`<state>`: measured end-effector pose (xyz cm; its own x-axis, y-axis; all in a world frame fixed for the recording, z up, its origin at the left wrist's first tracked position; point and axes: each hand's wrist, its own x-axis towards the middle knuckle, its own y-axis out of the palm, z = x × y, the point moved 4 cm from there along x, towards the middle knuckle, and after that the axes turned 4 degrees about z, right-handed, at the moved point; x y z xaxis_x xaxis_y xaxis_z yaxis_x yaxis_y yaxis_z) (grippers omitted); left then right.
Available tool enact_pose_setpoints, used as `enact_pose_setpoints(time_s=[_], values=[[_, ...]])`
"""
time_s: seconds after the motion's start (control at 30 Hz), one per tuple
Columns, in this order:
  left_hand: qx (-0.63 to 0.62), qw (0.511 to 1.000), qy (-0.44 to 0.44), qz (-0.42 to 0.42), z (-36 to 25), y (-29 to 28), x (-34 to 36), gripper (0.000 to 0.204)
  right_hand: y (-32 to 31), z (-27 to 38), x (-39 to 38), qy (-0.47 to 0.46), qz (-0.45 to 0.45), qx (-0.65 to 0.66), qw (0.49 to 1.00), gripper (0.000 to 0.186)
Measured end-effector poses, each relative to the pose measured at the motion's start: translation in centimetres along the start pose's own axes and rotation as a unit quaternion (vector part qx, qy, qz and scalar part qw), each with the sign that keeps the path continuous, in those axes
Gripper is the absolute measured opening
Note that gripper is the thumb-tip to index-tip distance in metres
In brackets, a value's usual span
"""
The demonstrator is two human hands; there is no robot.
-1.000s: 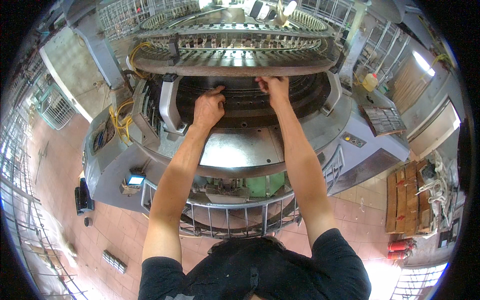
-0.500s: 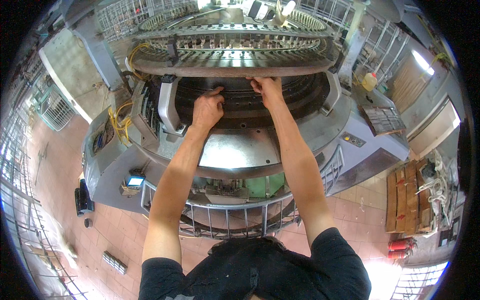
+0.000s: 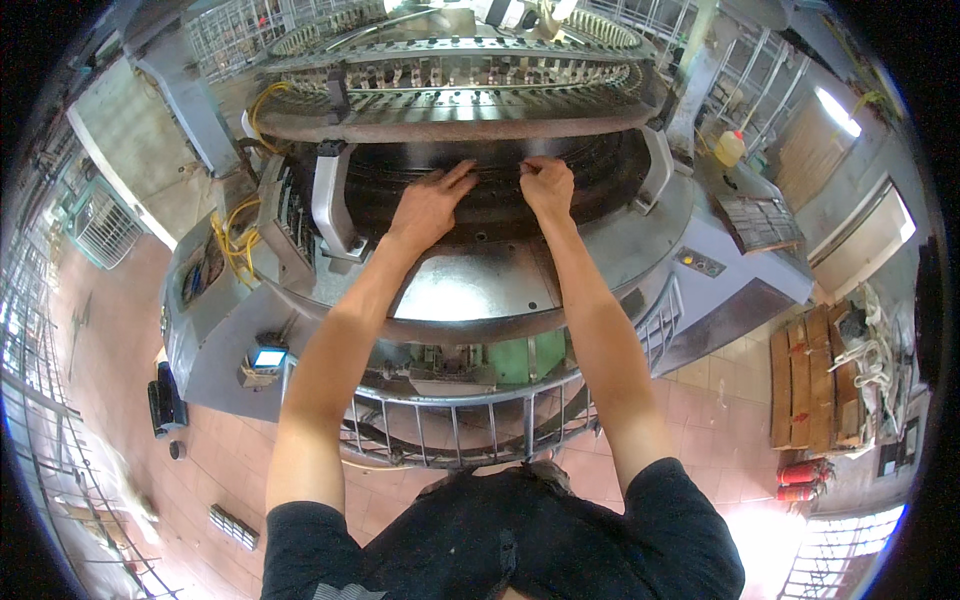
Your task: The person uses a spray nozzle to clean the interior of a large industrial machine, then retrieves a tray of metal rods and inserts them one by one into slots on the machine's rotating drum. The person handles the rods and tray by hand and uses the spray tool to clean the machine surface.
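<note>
Both my arms reach over the front of a large circular knitting machine (image 3: 461, 285). My left hand (image 3: 428, 208) is at the dark stepped ring (image 3: 490, 225) below the upper rim, its fingers stretched toward the middle and apart from the right hand. Just to its right, my right hand (image 3: 548, 187) is closed in a pinch over the same ring. Whatever its fingertips hold, if anything, is too small to make out. Above both hands runs the brown edge of the upper ring (image 3: 480, 131), and a grey metal bracket (image 3: 334, 205) stands left of my left hand.
A curved metal railing (image 3: 490, 405) runs between my body and the machine. Yellow cables (image 3: 235, 240) hang at the left, above a small lit screen (image 3: 268, 358). At the right are a yellow bottle (image 3: 730, 149), wooden crates (image 3: 815, 380) and red fire extinguishers (image 3: 803, 480).
My left hand has moved right and slightly up, its fingers straightening. The right hand has come down from the upper rim and closed more. The view has shifted slightly.
</note>
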<state>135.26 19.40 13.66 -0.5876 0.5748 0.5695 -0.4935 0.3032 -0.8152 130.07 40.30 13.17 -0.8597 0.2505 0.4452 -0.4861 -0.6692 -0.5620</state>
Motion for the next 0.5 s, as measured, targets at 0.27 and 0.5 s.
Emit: enact_pose_setpoints(time_s=[0.27, 0.5], values=[[0.17, 0.967, 0.01, 0.189, 0.0, -1.2, 2.9, 0.093, -0.5, -0.7, -2.2, -0.157, -0.022, -0.058, 0.986, 0.018], [0.127, 0.933, -0.218, 0.255, -0.6, -7.5, -5.0, 0.096, -0.4, 0.7, -2.2, -0.176, 0.05, -0.151, 0.971, 0.023]])
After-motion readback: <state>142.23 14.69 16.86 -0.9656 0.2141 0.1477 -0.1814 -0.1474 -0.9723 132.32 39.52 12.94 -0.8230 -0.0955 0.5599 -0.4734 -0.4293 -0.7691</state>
